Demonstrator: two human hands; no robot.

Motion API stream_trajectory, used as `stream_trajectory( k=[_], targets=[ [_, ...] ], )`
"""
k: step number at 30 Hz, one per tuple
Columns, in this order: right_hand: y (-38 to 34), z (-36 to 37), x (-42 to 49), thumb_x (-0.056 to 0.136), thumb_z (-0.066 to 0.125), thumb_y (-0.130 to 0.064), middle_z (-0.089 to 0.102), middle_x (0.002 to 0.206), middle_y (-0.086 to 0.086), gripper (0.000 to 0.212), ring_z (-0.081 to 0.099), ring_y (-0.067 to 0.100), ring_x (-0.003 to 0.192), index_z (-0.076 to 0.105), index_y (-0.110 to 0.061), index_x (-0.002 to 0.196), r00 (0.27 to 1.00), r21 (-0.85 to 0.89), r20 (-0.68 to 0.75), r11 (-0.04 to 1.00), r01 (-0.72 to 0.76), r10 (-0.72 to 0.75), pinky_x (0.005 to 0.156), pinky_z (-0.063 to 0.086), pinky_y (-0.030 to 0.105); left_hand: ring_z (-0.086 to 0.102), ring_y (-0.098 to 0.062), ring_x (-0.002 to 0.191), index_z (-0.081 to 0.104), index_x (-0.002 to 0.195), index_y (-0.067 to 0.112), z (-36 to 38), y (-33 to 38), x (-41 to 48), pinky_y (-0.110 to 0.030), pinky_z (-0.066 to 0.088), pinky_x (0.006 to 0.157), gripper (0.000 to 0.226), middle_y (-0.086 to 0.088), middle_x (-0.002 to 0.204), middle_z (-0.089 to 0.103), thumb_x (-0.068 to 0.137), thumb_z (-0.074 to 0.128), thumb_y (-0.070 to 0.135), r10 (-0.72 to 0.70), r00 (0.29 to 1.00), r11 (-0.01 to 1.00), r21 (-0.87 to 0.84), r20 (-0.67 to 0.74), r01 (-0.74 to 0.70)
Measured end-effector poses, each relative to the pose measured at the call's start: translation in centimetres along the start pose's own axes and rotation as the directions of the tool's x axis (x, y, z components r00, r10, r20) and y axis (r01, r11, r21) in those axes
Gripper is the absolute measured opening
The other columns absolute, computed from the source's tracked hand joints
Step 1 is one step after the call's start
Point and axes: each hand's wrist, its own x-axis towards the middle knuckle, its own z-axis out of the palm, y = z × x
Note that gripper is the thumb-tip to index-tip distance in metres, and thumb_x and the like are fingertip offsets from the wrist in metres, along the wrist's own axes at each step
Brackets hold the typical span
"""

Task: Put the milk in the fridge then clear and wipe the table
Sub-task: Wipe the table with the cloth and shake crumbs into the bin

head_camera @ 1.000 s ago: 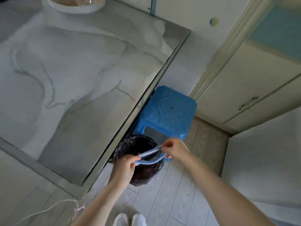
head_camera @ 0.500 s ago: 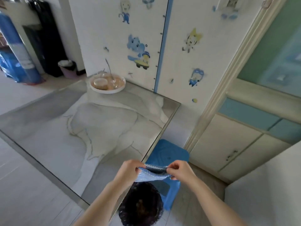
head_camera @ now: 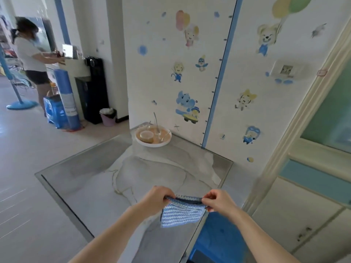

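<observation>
While stretched between hands, cloth hangs over table; left hand, right hand pinch top corners.

blue-and-white striped cloth, grey marbled table, blue stool

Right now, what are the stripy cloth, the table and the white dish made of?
The cloth looks like soft knitted fabric: ribbed blue-white stripes, hanging limp. The table seems marble-patterned stone or glass: glossy, grey veins, reflections. The dish is likely glazed ceramic, maybe plastic: smooth white rim.
</observation>
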Motion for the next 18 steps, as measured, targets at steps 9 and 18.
stream_trajectory(
  k=[9, 18],
  targets=[
    [-9.4, 7.8, 5.9, 0.088, 0.056, -0.007, 0.059, 0.065, 0.003, 0.016, 0.058, 0.002, 0.048, 0.054, -0.014, 0.074, 0.998, 0.030, 0.004, 0.998, 0.058, -0.058, 0.046, 0.046, 0.015, 0.060, -0.021, 0.098, 0.067, 0.102, 0.004, -8.8, -11.7, 1.3, -0.010, 0.032, 0.074, 0.024, -0.011, 0.104, 0.068, 0.083, 0.052, 0.000, 0.057, 0.997, 0.998, -0.030, -0.059, -0.059],
    [-13.1, 12.5, 12.1, 0.089, 0.055, -0.012, 0.060, 0.065, -0.001, 0.017, 0.058, 0.010, 0.058, 0.054, -0.020, 0.073, 0.999, -0.009, -0.016, 0.999, 0.037, -0.037, 0.051, 0.044, 0.017, 0.056, -0.015, 0.093, 0.061, 0.112, 0.006, -13.5, -19.0, 5.2, -0.021, 0.041, 0.081, 0.028, -0.001, 0.097, 0.060, 0.084, 0.057, 0.003, 0.006, 0.995, 0.981, -0.191, -0.097, -0.024]
  ],
)
